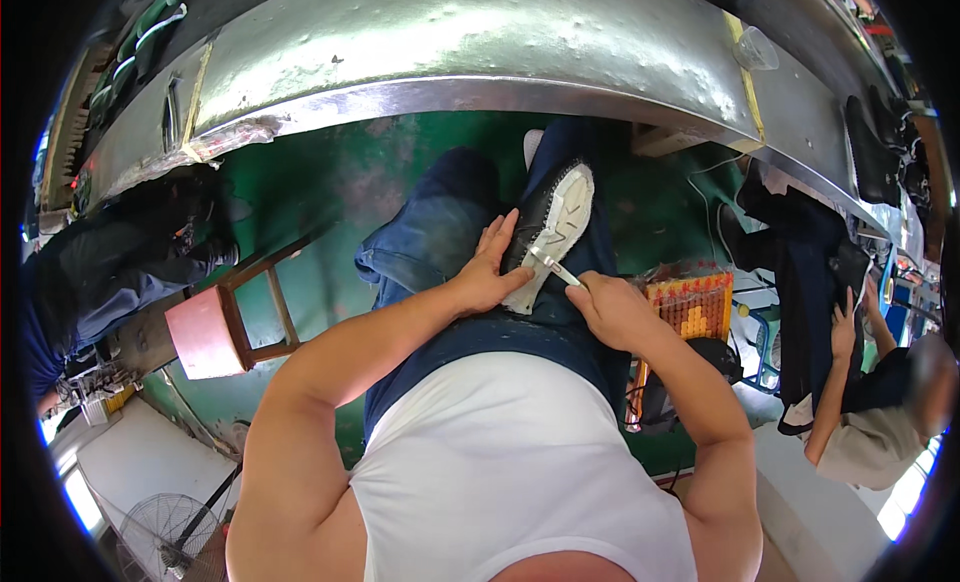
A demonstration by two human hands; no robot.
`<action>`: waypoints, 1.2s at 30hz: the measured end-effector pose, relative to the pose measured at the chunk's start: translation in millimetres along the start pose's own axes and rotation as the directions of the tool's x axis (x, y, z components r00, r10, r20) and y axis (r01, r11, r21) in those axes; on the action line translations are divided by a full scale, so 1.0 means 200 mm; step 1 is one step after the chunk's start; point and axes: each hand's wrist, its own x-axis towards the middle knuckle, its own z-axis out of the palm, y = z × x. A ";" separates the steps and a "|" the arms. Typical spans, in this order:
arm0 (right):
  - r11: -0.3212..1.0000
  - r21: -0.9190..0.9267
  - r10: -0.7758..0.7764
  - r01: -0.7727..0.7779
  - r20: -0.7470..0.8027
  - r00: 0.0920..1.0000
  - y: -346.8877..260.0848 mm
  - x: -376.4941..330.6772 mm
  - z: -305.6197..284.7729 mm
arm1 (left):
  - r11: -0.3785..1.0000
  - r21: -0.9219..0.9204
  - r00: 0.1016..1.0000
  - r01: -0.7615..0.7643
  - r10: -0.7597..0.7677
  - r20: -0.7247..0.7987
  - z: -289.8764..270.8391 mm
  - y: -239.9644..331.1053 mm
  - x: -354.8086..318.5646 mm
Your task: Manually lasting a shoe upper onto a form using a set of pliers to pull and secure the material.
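A black shoe (545, 224) lies bottom up across my thigh, its pale insole showing with dark marks on it and stitching along the edge. My left hand (491, 269) holds its left side near the heel end, fingers stretched along the dark upper and thumb reaching onto the pale bottom. In my right hand (612, 308) is a small metal tool (557, 268) with a light handle and a crosswise head. That head rests at or just over the insole, near my left thumb. I cannot make out the tool's exact kind.
A dented metal workbench (460, 47) curves across the front, with a clear plastic cup (755, 50) at its right. A wooden stool (215, 332) stands left, a beaded seat cover (692, 304) right. Co-workers sit on both sides; one's hand (845, 327) is near a dark shoe.
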 end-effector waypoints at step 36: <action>0.880 -0.469 -0.408 -0.071 -0.825 0.391 0.19 0.68 -1.06 | 0.158 -0.981 0.982 -0.108 0.169 -0.081 -0.73 1.01 0.28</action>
